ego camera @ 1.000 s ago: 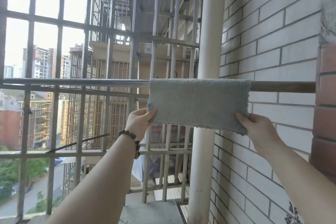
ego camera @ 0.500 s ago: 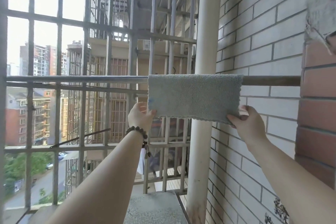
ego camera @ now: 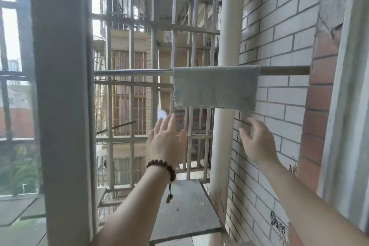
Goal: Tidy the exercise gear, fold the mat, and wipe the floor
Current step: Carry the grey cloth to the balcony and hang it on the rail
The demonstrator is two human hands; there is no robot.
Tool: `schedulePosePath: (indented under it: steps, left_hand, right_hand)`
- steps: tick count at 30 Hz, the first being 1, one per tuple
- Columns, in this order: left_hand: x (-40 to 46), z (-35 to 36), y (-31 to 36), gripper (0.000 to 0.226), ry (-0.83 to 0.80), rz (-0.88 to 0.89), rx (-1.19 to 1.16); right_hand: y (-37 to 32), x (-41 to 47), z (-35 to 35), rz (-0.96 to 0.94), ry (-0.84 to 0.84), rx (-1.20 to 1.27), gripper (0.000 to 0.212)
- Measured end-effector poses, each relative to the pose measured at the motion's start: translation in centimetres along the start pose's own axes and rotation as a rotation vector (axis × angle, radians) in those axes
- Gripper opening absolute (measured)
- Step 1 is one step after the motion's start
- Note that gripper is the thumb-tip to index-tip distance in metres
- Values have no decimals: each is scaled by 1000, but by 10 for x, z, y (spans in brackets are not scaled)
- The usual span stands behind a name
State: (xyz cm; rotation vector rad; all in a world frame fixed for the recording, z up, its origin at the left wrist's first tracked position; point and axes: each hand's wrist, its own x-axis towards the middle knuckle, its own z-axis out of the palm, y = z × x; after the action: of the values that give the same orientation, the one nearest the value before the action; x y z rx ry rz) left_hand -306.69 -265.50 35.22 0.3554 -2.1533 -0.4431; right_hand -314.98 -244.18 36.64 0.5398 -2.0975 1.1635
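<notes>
A grey-blue cloth (ego camera: 215, 88) hangs folded over a horizontal metal rail (ego camera: 131, 72) outside the window. My left hand (ego camera: 166, 142), with a bead bracelet on the wrist, is a little below the cloth's lower left corner, fingers spread and holding nothing. My right hand (ego camera: 257, 142) is below the cloth's lower right corner, fingers relaxed and apart from the cloth. Neither hand touches the cloth.
A thick window frame post (ego camera: 61, 106) stands at the left, close to my left arm. A white vertical pipe (ego camera: 225, 126) runs behind the cloth beside the white brick wall (ego camera: 279, 36). Metal security bars (ego camera: 171, 26) enclose the space; a concrete ledge (ego camera: 185, 209) lies below.
Both hands have let go of the cloth's lower corners and drawn back and down. The cloth stays hanging on the rail. The view has pulled back inside the window frame.
</notes>
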Motion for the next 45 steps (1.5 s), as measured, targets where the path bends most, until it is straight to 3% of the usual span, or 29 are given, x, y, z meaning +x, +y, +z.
schedulePosePath:
  steps: [5,17,23,29,36,45]
  left_hand:
    - [-60,-2,-13,61,-131,16,47]
    - [-194,10,-59,67,-432,-11,161]
    - [-260,0,-62,67,-485,-89,220]
    - [-333,-12,-43,66,-453,-202,272]
    - [-451,-40,19,68,-443,-458,385]
    - [-573,-150,46,69,-295,-781,625]
  right_hand:
    - [7,-63,6,-94,-133,-116,47]
    - [35,-220,35,73,-373,-272,45]
    - [54,-285,32,54,-467,-291,43]
    - [75,-333,10,45,-555,-192,39]
    - [90,-404,-53,-129,-760,-92,44]
    - [18,-494,-81,-349,-1010,106,41]
